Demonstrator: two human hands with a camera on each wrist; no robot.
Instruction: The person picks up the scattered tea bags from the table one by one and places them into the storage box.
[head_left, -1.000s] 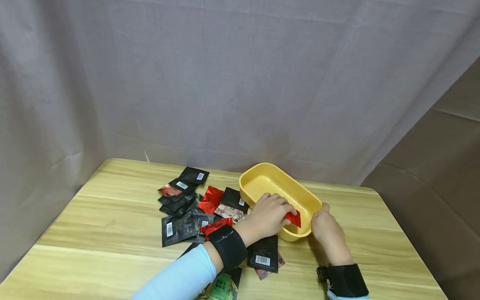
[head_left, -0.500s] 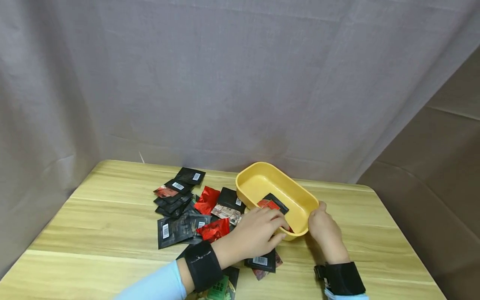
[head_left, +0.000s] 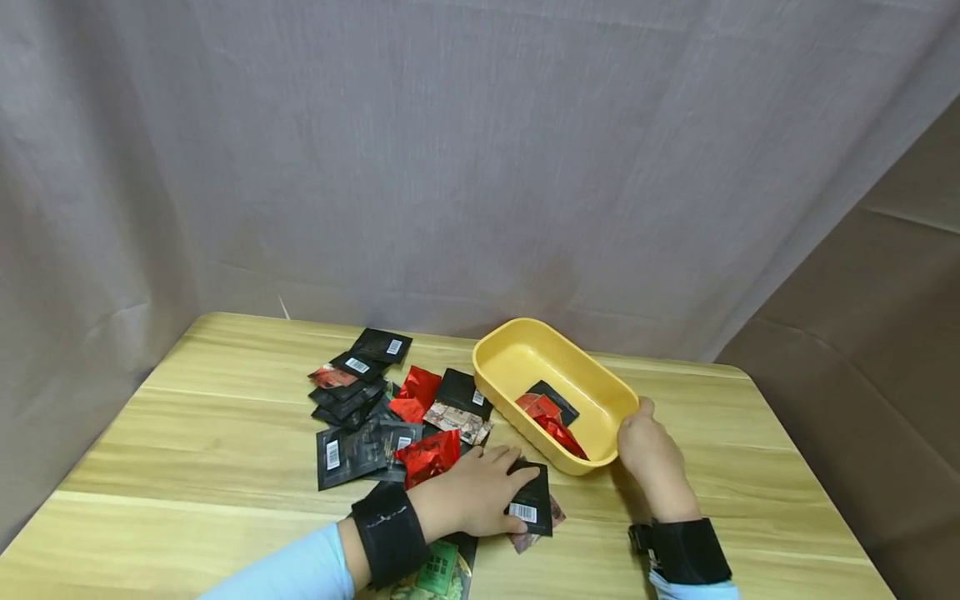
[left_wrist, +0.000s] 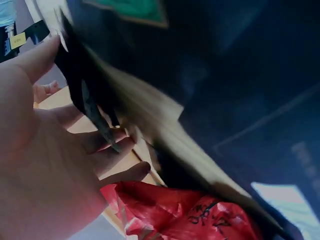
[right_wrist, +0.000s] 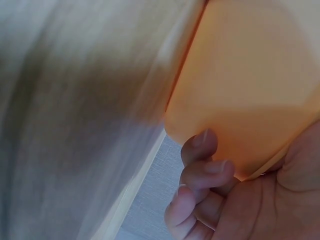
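My left hand [head_left: 480, 492] lies over a black packet [head_left: 536, 492] with a white barcode, fingers and thumb spread about its edges. In the left wrist view, the thumb touches the upper edge of a dark packet [left_wrist: 80, 75], and the other fingers reach past its lower part. A shiny red packet [head_left: 429, 457] lies close behind that hand. My right hand [head_left: 651, 454] grips the near right corner of a yellow tub [head_left: 596, 392], with curled fingers [right_wrist: 207, 172] against its outer wall. Inside the tub are a red foil packet [head_left: 558, 437] and a black-and-red packet [head_left: 542, 402].
Several black packets [head_left: 352, 454] are heaped on the wooden table [head_left: 187, 450] left of the tub. Another red packet [head_left: 416, 393] lies among them. A black packet with a green label [head_left: 437, 571] is near the front edge. A grey curtain [head_left: 450, 167] hangs behind the table.
My left hand let go of a red packet in the tub, then moved left and toward the front onto a black packet. The right hand stays on the tub.
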